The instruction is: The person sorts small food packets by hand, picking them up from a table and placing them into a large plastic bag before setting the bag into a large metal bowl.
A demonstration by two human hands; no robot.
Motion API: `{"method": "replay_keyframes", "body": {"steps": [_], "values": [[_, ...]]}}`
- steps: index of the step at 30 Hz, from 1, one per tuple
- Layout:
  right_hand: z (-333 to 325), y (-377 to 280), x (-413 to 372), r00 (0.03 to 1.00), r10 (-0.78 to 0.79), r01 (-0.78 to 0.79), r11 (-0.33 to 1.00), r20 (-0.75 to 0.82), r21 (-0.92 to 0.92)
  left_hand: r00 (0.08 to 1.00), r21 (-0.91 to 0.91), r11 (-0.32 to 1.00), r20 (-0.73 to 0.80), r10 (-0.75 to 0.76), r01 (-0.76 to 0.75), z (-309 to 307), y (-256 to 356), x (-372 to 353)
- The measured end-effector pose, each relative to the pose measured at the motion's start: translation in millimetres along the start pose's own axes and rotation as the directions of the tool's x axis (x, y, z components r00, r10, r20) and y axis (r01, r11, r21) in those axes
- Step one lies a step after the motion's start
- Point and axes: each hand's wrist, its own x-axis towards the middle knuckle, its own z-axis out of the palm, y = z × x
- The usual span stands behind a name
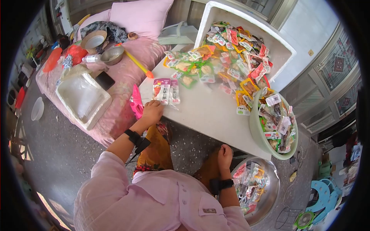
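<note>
White table (200,115), long edge towards the wearer. On its left end, 2 purple-and-white packets: left packet (161,87) and right packet (175,94), close together and lying flat.

Left hand (153,111) at the table edge, fingers bent and held close together, their tips at the lower edge of the left packet. Cannot tell whether they pinch it or only rest there. Pink bag (136,102) just beside this hand, at the table's left side.

Right hand (224,157) off the table, near its front edge, fingers curled into the palm like a loose fist. Cannot tell if anything is inside. Black straps on both wrists; lilac shirt (173,200).

Farther back, a foam box (284,50) tipped towards the wearer. Heap (231,40) of food packets, yellow, red and green, spills from it across the table; part of the spill is blurred. Pale green basin (255,129) at the table's right end, full of more packets. Metal basin (274,184) lower down, below the front edge, also holding packets.

Left side: bed (133,73) with pink cover. On it, an open foam tray (79,98), a phone-like black slab (104,80), a metal bowl (112,56), and a yellow stick (135,61) with an orange end pointing at the table.
</note>
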Motion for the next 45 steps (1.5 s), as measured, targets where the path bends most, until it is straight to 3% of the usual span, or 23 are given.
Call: {"method": "replay_keyframes", "body": {"steps": [5, 8, 11, 14, 15, 16, 20, 21, 23, 26, 29, 32, 35, 39, 42, 45], "values": [[-7.3, -22.7, 2.0, 0.998, 0.037, -0.031, 0.994, 0.057, -0.106, 0.994, 0.059, 0.996, 0.072, -0.076, 0.072, -0.3, 26.2, 9.4], [-4.8, -20.0, 3.0, 0.999, 0.005, -0.002, 0.995, 0.031, -0.102, 0.999, -0.057, 0.998, 0.021, -0.038, 0.04, -11.3, 36.5, 4.2], [-4.3, -17.2, 1.4, 0.999, 0.038, -0.036, 0.996, 0.02, -0.081, 0.968, -0.138, 0.99, -0.25, -0.03, -0.005, -13.9, 8.7, -2.4], [-5.7, -14.2, 0.0, 0.996, 0.082, -0.081, 0.996, 0.021, -0.048, 0.933, -0.075, 0.968, -0.256, -0.252, 0.24, -36.5, -42.6, -13.6], [-4.4, -9.9, 0.4, 0.998, 0.06, -0.06, 0.997, 0.001, -0.042, 0.915, 0.029, 0.974, -0.35, -0.2, 0.224, -41.3, -71.4, -20.7], [-3.4, -7.3, 0.6, 0.999, 0.038, -0.039, 0.999, -0.019, -0.036, 0.894, 0.094, 0.944, -0.36, -0.265, 0.318, -52.5, -94.5, -29.2], [-5.5, -10.2, 1.8, 0.999, 0.036, -0.037, 0.998, -0.007, -0.054, 0.723, 0.299, 0.667, -0.41, -0.556, 0.682, -96.6, -169.3, -73.8], [-6.9, -12.7, 2.0, 0.999, 0.048, -0.047, 0.997, 0.015, -0.066, 0.706, 0.342, 0.628, -0.474, -0.527, 0.699, -102.1, -183.4, -86.1], [-7.8, -16.1, 2.0, 0.998, 0.061, -0.058, 0.996, 0.034, -0.075, 0.629, 0.368, 0.51, -0.476, -0.615, 0.777, -104.8, -211.8, -108.7], [-7.0, -17.7, 3.7, 0.999, 0.046, -0.045, 0.997, 0.012, -0.056, 0.59, 0.288, 0.536, -0.147, -0.794, 0.793, -98.2, -250.0, -133.9], [-7.0, -17.3, 4.0, 0.999, 0.037, -0.037, 0.998, -0.004, -0.041, 0.653, 0.324, 0.571, -0.27, -0.708, 0.754, -101.2, -233.4, -135.0], [-10.9, -22.2, 2.7, 0.998, 0.065, -0.064, 0.997, 0.018, -0.052, 0.691, 0.302, 0.622, -0.289, -0.663, 0.722, -93.9, -246.7, -138.2], [-10.6, -18.8, 0.2, 0.999, 0.054, -0.054, 0.997, 0.007, -0.053, 0.662, 0.255, 0.611, -0.318, -0.679, 0.75, -103.9, -235.0, -132.8], [-15.5, -25.3, 0.5, 0.996, 0.079, -0.077, 0.995, 0.033, -0.07, 0.735, 0.34, 0.657, -0.403, -0.545, 0.673, -113.3, -241.3, -131.5], [-12.8, -20.9, 0.0, 0.994, 0.107, -0.106, 0.994, 0.033, -0.037, 0.711, 0.187, 0.725, -0.459, -0.532, 0.663, -130.4, -218.0, -111.0], [-12.6, -22.9, -0.1, 0.989, 0.142, -0.143, 0.989, 0.039, 0.026, 0.767, 0.09, 0.854, -0.495, -0.408, 0.512, -156.5, -160.2, -74.1]]}}
